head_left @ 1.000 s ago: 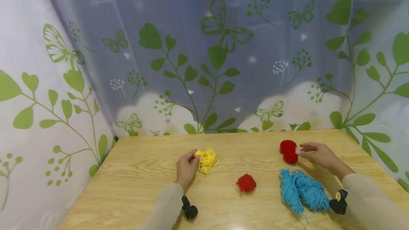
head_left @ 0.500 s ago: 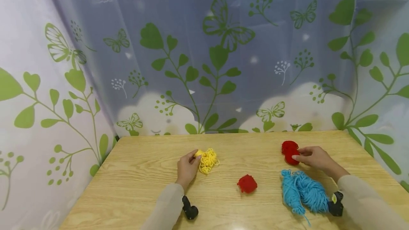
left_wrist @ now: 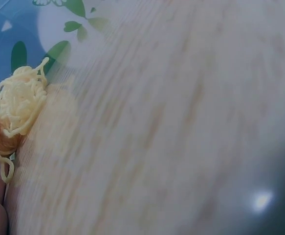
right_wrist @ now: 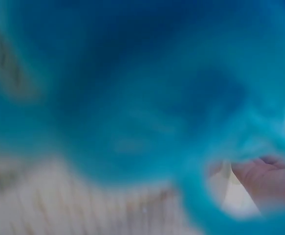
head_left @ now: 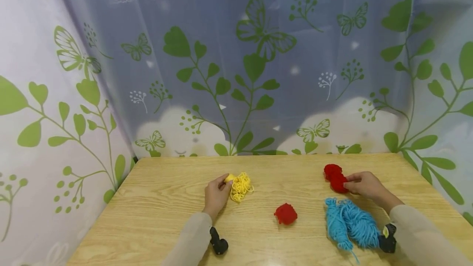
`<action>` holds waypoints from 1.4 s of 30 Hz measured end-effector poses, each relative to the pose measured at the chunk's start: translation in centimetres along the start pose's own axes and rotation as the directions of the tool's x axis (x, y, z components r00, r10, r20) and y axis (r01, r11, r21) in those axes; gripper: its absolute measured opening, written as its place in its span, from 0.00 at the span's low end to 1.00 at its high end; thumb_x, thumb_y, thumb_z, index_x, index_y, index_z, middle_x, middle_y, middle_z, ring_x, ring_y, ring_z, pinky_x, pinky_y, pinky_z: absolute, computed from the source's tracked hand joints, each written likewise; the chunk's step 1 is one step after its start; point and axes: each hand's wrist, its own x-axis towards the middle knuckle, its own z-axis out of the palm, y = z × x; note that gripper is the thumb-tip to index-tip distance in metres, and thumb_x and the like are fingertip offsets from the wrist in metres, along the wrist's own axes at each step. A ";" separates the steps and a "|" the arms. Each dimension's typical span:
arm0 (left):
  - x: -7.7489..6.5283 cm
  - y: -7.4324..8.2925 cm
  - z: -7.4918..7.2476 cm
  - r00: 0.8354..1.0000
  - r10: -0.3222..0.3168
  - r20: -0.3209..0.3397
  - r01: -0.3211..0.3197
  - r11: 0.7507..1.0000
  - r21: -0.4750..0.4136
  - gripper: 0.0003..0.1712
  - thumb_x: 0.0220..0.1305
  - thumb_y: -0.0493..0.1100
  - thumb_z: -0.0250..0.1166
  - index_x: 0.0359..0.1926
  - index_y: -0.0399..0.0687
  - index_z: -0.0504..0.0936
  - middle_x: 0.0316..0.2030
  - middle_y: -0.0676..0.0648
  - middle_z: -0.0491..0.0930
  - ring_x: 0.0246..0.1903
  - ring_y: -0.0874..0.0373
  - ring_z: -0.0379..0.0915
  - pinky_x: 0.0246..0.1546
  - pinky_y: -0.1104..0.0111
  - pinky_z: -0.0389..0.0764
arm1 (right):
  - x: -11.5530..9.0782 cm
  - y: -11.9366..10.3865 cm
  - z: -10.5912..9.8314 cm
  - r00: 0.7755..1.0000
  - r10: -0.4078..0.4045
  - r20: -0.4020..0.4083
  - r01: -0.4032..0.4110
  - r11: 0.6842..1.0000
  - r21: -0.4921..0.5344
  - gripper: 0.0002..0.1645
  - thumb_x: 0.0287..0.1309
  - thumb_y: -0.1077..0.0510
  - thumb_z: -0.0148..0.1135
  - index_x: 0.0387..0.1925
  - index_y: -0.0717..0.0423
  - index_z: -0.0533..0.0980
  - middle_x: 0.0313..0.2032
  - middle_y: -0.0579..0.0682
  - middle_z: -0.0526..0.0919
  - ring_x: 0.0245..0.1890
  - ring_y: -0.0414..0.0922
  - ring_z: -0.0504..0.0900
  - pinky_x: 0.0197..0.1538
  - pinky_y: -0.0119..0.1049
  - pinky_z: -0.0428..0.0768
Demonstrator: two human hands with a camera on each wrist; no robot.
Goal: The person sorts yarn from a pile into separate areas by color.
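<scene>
My left hand [head_left: 216,196] pinches one end of a small bundle of yellow yarn [head_left: 241,186] between thumb and fingers. Loose loops of that yarn [left_wrist: 20,100] spill past the fingertips in the left wrist view. At the right back of the table, my right hand [head_left: 367,187] pinches the near lobe of a red yarn bundle [head_left: 337,180] that is narrowed in the middle. Blurred blue yarn [right_wrist: 132,98] fills most of the right wrist view, with part of the right hand [right_wrist: 269,178] behind it.
A second, smaller red yarn ball [head_left: 286,214] lies mid-table. Two blue yarn skeins, a slim one [head_left: 336,223] and a fatter one [head_left: 360,223], lie side by side beneath the right forearm. Printed curtains [head_left: 221,73] stand around the wooden table [head_left: 159,200].
My right hand has come in from the right and closed its fingertips on the red bundle, whose near end has shifted slightly. The left hand keeps its hold on the yellow yarn.
</scene>
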 end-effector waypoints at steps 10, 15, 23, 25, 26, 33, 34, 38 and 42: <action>0.7 0.0 -0.9 0.996 -0.076 0.045 0.080 0.993 -0.087 0.21 0.67 0.43 0.61 0.58 0.38 0.78 0.53 0.39 0.79 0.53 0.47 0.76 0.51 0.60 0.80 | 0.0 0.2 0.2 1.000 0.021 -0.004 -0.021 0.998 0.066 0.25 0.64 0.61 0.59 0.50 0.83 0.69 0.45 0.72 0.77 0.36 0.45 0.80 0.37 0.33 0.84; 1.1 1.9 -2.1 0.994 -0.087 0.068 0.098 0.980 -0.172 0.22 0.68 0.41 0.60 0.61 0.39 0.75 0.60 0.39 0.74 0.61 0.45 0.69 0.57 0.56 0.75 | 0.0 0.2 0.1 1.000 0.014 -0.001 -0.014 0.997 0.075 0.25 0.64 0.61 0.58 0.51 0.84 0.68 0.45 0.72 0.77 0.37 0.45 0.80 0.37 0.33 0.84; -0.1 6.3 -1.5 0.966 0.018 0.258 0.027 0.985 -0.170 0.26 0.65 0.43 0.63 0.63 0.42 0.74 0.64 0.41 0.70 0.64 0.43 0.64 0.60 0.57 0.72 | 0.0 0.5 0.0 1.000 0.030 0.000 -0.030 0.996 0.086 0.27 0.64 0.61 0.59 0.52 0.83 0.68 0.48 0.75 0.75 0.39 0.46 0.81 0.39 0.34 0.84; -0.8 7.3 -0.8 0.943 0.045 0.331 0.007 0.988 -0.152 0.27 0.64 0.45 0.65 0.63 0.43 0.73 0.64 0.41 0.69 0.64 0.43 0.64 0.60 0.56 0.72 | 0.0 0.5 0.0 0.999 0.035 -0.001 -0.035 0.996 0.087 0.27 0.64 0.60 0.59 0.52 0.83 0.68 0.48 0.75 0.75 0.39 0.46 0.81 0.39 0.34 0.84; -1.2 7.7 -0.4 0.929 0.053 0.366 -0.002 0.990 -0.138 0.28 0.64 0.46 0.65 0.64 0.44 0.73 0.64 0.41 0.70 0.64 0.44 0.64 0.60 0.57 0.73 | 0.0 0.5 0.0 0.999 0.035 -0.002 -0.035 0.996 0.086 0.27 0.64 0.60 0.59 0.52 0.83 0.68 0.48 0.74 0.75 0.39 0.46 0.81 0.39 0.34 0.84; -4.1 8.9 3.1 0.841 0.041 0.539 0.009 0.996 -0.089 0.34 0.58 0.47 0.71 0.64 0.47 0.73 0.64 0.44 0.71 0.63 0.43 0.66 0.58 0.57 0.75 | -0.1 0.3 0.1 0.999 0.033 -0.004 -0.033 0.996 0.085 0.26 0.64 0.60 0.59 0.52 0.82 0.69 0.48 0.74 0.76 0.39 0.46 0.80 0.39 0.33 0.84; -4.4 8.9 3.5 0.828 0.047 0.559 0.004 0.996 -0.089 0.34 0.57 0.47 0.71 0.64 0.46 0.73 0.64 0.44 0.70 0.63 0.43 0.66 0.57 0.57 0.75 | 0.0 0.3 0.1 0.999 0.031 -0.005 -0.031 0.996 0.084 0.26 0.64 0.60 0.59 0.52 0.82 0.69 0.48 0.74 0.76 0.38 0.46 0.80 0.39 0.33 0.84; -5.3 8.9 4.9 0.787 0.067 0.614 -0.032 0.997 -0.067 0.37 0.53 0.47 0.74 0.64 0.46 0.74 0.63 0.46 0.71 0.61 0.44 0.68 0.57 0.57 0.75 | 0.0 0.5 0.2 1.000 0.029 -0.002 -0.029 0.996 0.087 0.26 0.64 0.60 0.58 0.52 0.82 0.69 0.48 0.73 0.76 0.39 0.46 0.80 0.38 0.33 0.84; -5.7 8.7 5.7 0.761 0.110 0.639 -0.103 0.994 -0.047 0.36 0.50 0.44 0.76 0.61 0.45 0.76 0.59 0.48 0.76 0.57 0.50 0.74 0.55 0.64 0.77 | 0.1 0.7 0.2 0.999 0.036 -0.003 -0.036 0.996 0.082 0.26 0.64 0.60 0.59 0.52 0.82 0.69 0.48 0.73 0.76 0.39 0.46 0.80 0.39 0.34 0.84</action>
